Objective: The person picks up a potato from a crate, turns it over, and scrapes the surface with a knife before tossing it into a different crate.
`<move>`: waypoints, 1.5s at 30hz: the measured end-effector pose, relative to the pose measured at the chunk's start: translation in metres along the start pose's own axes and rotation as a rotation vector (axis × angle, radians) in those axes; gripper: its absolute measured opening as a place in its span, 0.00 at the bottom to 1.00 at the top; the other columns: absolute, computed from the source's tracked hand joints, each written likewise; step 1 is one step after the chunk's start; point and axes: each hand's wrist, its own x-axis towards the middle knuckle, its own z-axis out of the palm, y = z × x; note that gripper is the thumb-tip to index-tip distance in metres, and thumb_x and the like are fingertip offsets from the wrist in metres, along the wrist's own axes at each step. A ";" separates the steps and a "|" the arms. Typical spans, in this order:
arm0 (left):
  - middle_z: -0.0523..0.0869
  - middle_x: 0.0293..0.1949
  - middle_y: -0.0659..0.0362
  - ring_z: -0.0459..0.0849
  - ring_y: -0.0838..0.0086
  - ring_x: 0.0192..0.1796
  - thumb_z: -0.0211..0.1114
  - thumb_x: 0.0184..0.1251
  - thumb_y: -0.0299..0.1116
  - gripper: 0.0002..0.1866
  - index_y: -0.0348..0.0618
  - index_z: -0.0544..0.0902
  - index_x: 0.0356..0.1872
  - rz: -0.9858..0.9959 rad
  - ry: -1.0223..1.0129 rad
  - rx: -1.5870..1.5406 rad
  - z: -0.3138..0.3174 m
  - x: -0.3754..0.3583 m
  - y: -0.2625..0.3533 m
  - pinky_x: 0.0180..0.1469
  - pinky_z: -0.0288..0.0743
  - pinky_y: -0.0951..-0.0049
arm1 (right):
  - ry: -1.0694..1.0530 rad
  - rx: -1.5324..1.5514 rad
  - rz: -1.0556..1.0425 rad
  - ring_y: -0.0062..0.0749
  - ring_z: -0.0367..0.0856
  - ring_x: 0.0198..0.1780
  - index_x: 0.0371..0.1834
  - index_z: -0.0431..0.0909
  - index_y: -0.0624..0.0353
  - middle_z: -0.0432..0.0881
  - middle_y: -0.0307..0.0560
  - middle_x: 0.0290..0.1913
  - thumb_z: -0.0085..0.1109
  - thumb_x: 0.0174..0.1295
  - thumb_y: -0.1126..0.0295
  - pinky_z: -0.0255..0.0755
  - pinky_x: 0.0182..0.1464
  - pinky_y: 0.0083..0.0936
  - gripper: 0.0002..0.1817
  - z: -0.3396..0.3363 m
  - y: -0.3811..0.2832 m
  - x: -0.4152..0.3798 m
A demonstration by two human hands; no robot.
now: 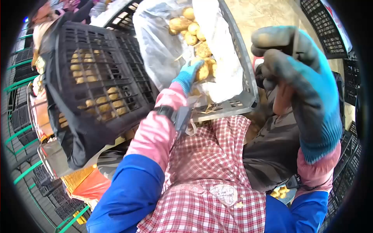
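My left hand (pixel 188 76), in a blue glove, reaches into a grey plastic crate (pixel 237 42) lined with white plastic sheeting (pixel 157 42). Its fingers are closed on a round, yellowish-brown potato (pixel 202 72), partly covered by the glove. More potatoes (pixel 192 29) lie in the lining beyond that hand. On the right, my right hand (pixel 307 77) is raised close to the camera in a blue glove with a dark, dirty palm. Its fingers curl around a tool with a reddish-brown handle (pixel 283 99); the rest of the tool is mostly hidden.
At the left stands a black mesh crate (pixel 105 70), with potatoes (pixel 103 105) showing through its grid. Black cloth (pixel 72 128) hangs over its side. Another black crate (pixel 323 27) is at the upper right. Yellow pieces (pixel 280 192) lie in a container at the lower right.
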 end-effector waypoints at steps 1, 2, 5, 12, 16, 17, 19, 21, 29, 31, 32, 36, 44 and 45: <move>0.84 0.56 0.50 0.87 0.62 0.52 0.65 0.70 0.50 0.30 0.40 0.74 0.65 0.080 -0.078 -0.239 0.009 -0.026 0.020 0.55 0.84 0.58 | -0.073 -0.012 0.009 0.13 0.72 0.37 0.57 0.79 0.64 0.82 0.37 0.41 0.58 0.69 0.64 0.68 0.39 0.14 0.19 -0.001 0.003 0.000; 0.82 0.59 0.49 0.85 0.61 0.57 0.64 0.71 0.52 0.32 0.42 0.72 0.67 0.163 -0.163 -0.476 0.013 -0.049 0.035 0.58 0.83 0.55 | -0.149 -0.027 0.016 0.13 0.73 0.36 0.58 0.79 0.64 0.82 0.37 0.41 0.59 0.69 0.63 0.68 0.39 0.14 0.19 0.000 0.005 0.001; 0.79 0.62 0.43 0.79 0.46 0.63 0.64 0.70 0.56 0.36 0.43 0.68 0.70 0.099 -0.565 -0.913 0.013 -0.137 0.066 0.58 0.82 0.49 | -0.139 -0.373 -0.240 0.35 0.85 0.42 0.58 0.79 0.62 0.87 0.53 0.46 0.66 0.65 0.60 0.78 0.47 0.32 0.23 0.024 0.032 0.004; 0.80 0.60 0.53 0.82 0.66 0.60 0.47 0.77 0.65 0.35 0.46 0.69 0.70 0.592 -0.195 -0.466 0.021 -0.270 0.057 0.58 0.80 0.64 | -0.181 -0.611 -0.496 0.54 0.83 0.49 0.67 0.75 0.47 0.84 0.55 0.50 0.58 0.67 0.66 0.78 0.51 0.44 0.24 0.094 0.069 -0.052; 0.80 0.59 0.56 0.81 0.69 0.59 0.45 0.78 0.64 0.35 0.43 0.69 0.68 0.838 0.082 -0.236 0.030 -0.287 0.041 0.60 0.78 0.65 | -0.150 -0.714 -0.589 0.50 0.85 0.44 0.66 0.77 0.46 0.85 0.53 0.47 0.58 0.66 0.68 0.79 0.45 0.41 0.23 0.122 0.073 -0.096; 0.80 0.59 0.57 0.81 0.70 0.59 0.45 0.79 0.63 0.34 0.42 0.70 0.67 0.880 0.084 -0.295 0.030 -0.284 0.035 0.61 0.77 0.66 | -0.173 -0.760 -0.567 0.50 0.85 0.43 0.66 0.77 0.46 0.85 0.53 0.47 0.58 0.65 0.68 0.79 0.45 0.41 0.23 0.126 0.075 -0.101; 0.80 0.59 0.56 0.81 0.69 0.59 0.48 0.78 0.62 0.33 0.43 0.70 0.67 0.896 0.014 -0.314 0.023 -0.283 0.029 0.62 0.76 0.66 | -0.103 -0.654 -0.604 0.49 0.85 0.42 0.66 0.77 0.46 0.85 0.52 0.44 0.58 0.66 0.67 0.79 0.43 0.42 0.24 0.122 0.083 -0.096; 0.80 0.59 0.54 0.81 0.67 0.59 0.50 0.76 0.62 0.33 0.45 0.71 0.66 0.645 -0.318 -0.751 0.019 -0.287 0.026 0.61 0.77 0.65 | -0.078 -0.640 -0.436 0.49 0.85 0.41 0.67 0.76 0.45 0.85 0.53 0.43 0.58 0.66 0.67 0.79 0.42 0.42 0.24 0.114 0.078 -0.091; 0.81 0.60 0.53 0.82 0.62 0.59 0.50 0.73 0.59 0.31 0.48 0.72 0.66 0.303 -0.816 -0.910 0.010 -0.274 0.025 0.59 0.78 0.59 | -0.167 -0.660 -0.486 0.52 0.85 0.43 0.68 0.76 0.39 0.86 0.53 0.43 0.60 0.64 0.64 0.79 0.45 0.44 0.26 0.103 0.096 -0.082; 0.81 0.59 0.53 0.83 0.62 0.56 0.51 0.72 0.60 0.32 0.48 0.72 0.66 0.367 -0.230 -0.964 0.013 -0.272 0.021 0.53 0.82 0.62 | -0.202 -0.596 -0.601 0.52 0.84 0.43 0.68 0.76 0.38 0.86 0.53 0.43 0.59 0.64 0.64 0.79 0.46 0.45 0.27 0.104 0.101 -0.088; 0.82 0.58 0.52 0.83 0.62 0.53 0.50 0.72 0.61 0.33 0.47 0.72 0.66 0.352 -0.173 -0.941 0.022 -0.276 0.026 0.45 0.82 0.66 | -0.206 -0.670 -0.575 0.52 0.85 0.43 0.68 0.76 0.38 0.86 0.53 0.43 0.58 0.65 0.64 0.79 0.45 0.45 0.25 0.104 0.096 -0.096; 0.84 0.51 0.51 0.84 0.62 0.44 0.49 0.71 0.64 0.34 0.47 0.73 0.64 0.320 -0.453 -0.863 0.011 -0.273 0.026 0.29 0.79 0.74 | -0.191 -0.798 -0.324 0.51 0.85 0.44 0.67 0.77 0.39 0.87 0.52 0.42 0.57 0.65 0.64 0.79 0.46 0.45 0.24 0.098 0.077 -0.089; 0.85 0.50 0.51 0.87 0.61 0.45 0.44 0.75 0.62 0.35 0.39 0.73 0.62 0.409 0.044 -0.793 0.025 -0.266 0.028 0.47 0.84 0.66 | -0.221 -0.742 -0.388 0.50 0.84 0.43 0.67 0.76 0.43 0.86 0.52 0.42 0.60 0.65 0.62 0.79 0.46 0.42 0.25 0.096 0.088 -0.092; 0.85 0.51 0.52 0.88 0.62 0.47 0.42 0.75 0.62 0.35 0.38 0.72 0.62 0.397 0.018 -0.808 0.024 -0.264 0.027 0.50 0.84 0.64 | -0.203 -0.748 -0.402 0.50 0.84 0.42 0.67 0.77 0.43 0.85 0.52 0.41 0.61 0.64 0.62 0.79 0.45 0.42 0.26 0.097 0.091 -0.090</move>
